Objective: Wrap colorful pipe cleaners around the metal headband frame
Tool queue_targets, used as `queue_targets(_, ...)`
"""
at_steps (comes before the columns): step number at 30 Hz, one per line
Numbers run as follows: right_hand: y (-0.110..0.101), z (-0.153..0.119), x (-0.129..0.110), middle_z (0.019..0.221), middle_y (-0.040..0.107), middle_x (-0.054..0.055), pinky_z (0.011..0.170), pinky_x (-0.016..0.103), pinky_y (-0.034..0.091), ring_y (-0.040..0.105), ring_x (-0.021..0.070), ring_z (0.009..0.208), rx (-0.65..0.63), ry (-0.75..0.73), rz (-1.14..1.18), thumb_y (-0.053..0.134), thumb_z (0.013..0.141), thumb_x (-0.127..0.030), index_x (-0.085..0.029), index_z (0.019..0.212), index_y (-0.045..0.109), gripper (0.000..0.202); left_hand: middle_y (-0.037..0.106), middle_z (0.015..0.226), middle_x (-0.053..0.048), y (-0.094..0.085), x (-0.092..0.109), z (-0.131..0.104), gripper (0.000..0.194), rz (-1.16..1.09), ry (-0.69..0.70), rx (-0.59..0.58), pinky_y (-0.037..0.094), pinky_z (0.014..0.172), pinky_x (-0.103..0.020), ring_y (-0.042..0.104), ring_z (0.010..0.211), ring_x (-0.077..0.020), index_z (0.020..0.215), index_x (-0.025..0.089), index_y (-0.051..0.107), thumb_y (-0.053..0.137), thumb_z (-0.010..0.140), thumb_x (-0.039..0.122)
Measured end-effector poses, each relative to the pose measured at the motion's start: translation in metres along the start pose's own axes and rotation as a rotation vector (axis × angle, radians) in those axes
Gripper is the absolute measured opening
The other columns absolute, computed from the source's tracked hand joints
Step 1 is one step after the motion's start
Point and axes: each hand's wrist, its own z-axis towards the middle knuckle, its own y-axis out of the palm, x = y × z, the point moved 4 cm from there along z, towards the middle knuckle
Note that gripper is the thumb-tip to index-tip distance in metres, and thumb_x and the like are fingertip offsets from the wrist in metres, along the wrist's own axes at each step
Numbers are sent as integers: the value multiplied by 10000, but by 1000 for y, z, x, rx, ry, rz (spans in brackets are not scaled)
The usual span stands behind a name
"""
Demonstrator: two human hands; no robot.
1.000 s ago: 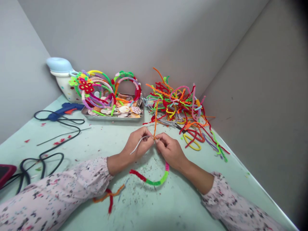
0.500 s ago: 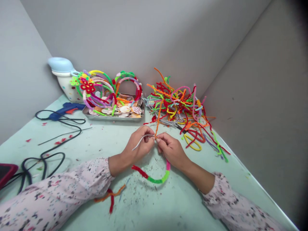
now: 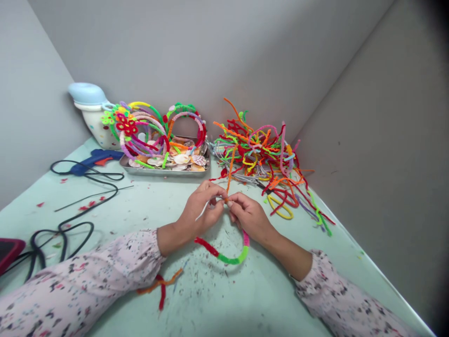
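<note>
Pipe cleaner (image 3: 231,171), orange, ctr, L hand (image 3: 200,207) + R hand (image 3: 250,218) both pinching it; grip pt mostly hidden. Multicolor band (image 3: 229,260), 6 o'clock, partly behind R hand. Red-edged obj (image 3: 10,252), 8 o'clock, cut off.

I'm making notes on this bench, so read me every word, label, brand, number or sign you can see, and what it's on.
None can be read.
Blue glue gun: no legible marking.
White container: colored spots, no letters visible.
Red-edged dark object, left edge: partly cut off, nothing readable.
Color-banded strip: no writing visible.
</note>
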Motion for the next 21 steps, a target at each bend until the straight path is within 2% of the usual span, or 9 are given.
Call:
queue_targets(14,-2,-1,-2,535,500,-66,459,192,347,414,80,443,63,-38,14,476,887,-344,-209,922,598,185,531,827,-3,-1,2,1,187,59,40,34,426,642,-235,507,687,-106,926,197,639,556,780,116)
queue_targets(21,-3,-2,-2,539,496,-63,466,202,352,428,88,452,99,-69,-10,475,887,-354,-213,928,602,194,557,867,-8,-1,1,0,180,60,67,34,436,638,-222,526,706,-104,949,200,634,555,805,125)
